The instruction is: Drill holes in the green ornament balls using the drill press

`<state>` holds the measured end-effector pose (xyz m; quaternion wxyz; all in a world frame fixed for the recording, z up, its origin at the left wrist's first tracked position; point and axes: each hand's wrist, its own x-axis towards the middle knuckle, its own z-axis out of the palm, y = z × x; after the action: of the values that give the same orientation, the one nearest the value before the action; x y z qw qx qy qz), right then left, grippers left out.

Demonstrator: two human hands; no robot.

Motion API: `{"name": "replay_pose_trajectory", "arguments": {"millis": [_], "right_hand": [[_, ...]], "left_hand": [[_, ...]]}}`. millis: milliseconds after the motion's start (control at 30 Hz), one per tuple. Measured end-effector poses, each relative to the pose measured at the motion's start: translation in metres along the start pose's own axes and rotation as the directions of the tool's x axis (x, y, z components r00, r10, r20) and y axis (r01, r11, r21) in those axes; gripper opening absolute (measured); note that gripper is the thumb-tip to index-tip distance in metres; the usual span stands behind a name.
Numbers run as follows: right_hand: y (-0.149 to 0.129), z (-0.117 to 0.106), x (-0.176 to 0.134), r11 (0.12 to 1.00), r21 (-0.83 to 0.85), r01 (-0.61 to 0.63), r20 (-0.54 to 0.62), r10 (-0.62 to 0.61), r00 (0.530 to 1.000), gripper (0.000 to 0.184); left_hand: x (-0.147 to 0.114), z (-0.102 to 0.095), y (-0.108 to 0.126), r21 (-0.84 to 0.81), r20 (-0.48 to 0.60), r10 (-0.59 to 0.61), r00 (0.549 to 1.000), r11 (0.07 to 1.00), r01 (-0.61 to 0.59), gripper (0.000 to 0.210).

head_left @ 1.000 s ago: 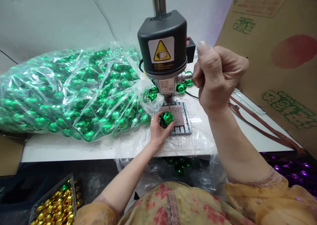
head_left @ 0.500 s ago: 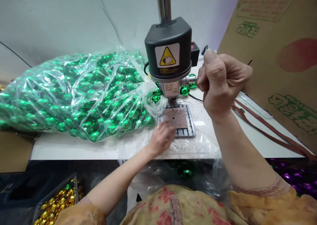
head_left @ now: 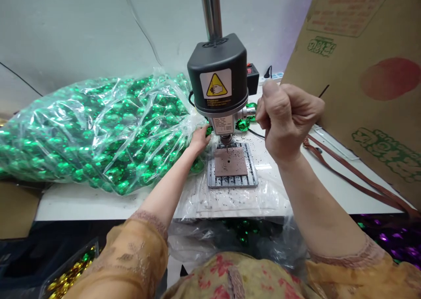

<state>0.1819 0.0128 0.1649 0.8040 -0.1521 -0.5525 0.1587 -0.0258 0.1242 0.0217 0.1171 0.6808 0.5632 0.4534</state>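
Observation:
My left hand (head_left: pixel 199 140) reaches to the gathered neck of a clear plastic bag of shiny green balls (head_left: pixel 98 132). Its fingers close around a faceted green ball (head_left: pixel 209 130) beside the drill press; the far fingertips are partly hidden. My right hand (head_left: pixel 287 119) is a fist around the feed handle (head_left: pixel 324 91) of the drill press (head_left: pixel 219 75), whose dark rod end sticks out past the knuckles. Under the chuck (head_left: pixel 226 139), a brown square pad (head_left: pixel 231 162) with a small dark hole lies on the slotted metal base (head_left: pixel 233 182).
More green balls (head_left: pixel 243 124) sit behind the press. Dark shavings and plastic film (head_left: pixel 263 198) cover part of the white table. A large cardboard box (head_left: pixel 368 79) and a brown strap (head_left: pixel 355 178) are at the right. Gold balls (head_left: pixel 67 277) lie below left, purple ones (head_left: pixel 391 242) below right.
My left hand has moved from above the pad's front left corner, away from me, to the green ball by the bag's neck. My right hand stays closed on the handle.

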Motion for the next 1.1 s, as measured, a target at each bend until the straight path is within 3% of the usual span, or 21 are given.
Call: {"name": "replay_pose_trajectory", "arguments": {"millis": [100, 200, 333, 400, 700, 1100], "right_hand": [[-0.001, 0.0, 0.0, 1.0, 0.006, 0.004, 0.014, -0.004, 1.0, 0.045], [-0.002, 0.0, -0.001, 1.0, -0.001, -0.001, 0.008, 0.001, 1.0, 0.045], [0.0, 0.001, -0.001, 1.0, -0.012, 0.009, 0.0, -0.009, 1.0, 0.047], [0.0, 0.0, -0.001, 1.0, 0.0, 0.011, 0.003, -0.011, 1.0, 0.047], [-0.002, 0.0, -0.002, 1.0, -0.015, 0.002, 0.004, -0.002, 1.0, 0.047], [-0.003, 0.0, 0.002, 1.0, -0.009, 0.014, 0.014, -0.014, 1.0, 0.046]], "left_hand": [[-0.025, -0.021, 0.011, -0.081, -0.028, -0.022, 0.999, 0.996, 0.02, 0.035], [-0.064, -0.034, 0.025, -0.381, -0.002, -0.143, 0.99, 0.915, 0.132, 0.055], [-0.111, -0.027, 0.036, -0.644, 0.172, -0.294, 0.94, 0.689, 0.333, 0.062], [-0.12, -0.02, 0.036, -0.661, 0.197, -0.304, 0.932, 0.661, 0.355, 0.061], [-0.115, -0.004, 0.026, -0.535, 0.225, -0.162, 0.961, 0.804, 0.26, 0.062], [-0.121, 0.003, 0.039, -0.319, 0.249, -0.102, 0.963, 0.93, 0.181, 0.056]]}}
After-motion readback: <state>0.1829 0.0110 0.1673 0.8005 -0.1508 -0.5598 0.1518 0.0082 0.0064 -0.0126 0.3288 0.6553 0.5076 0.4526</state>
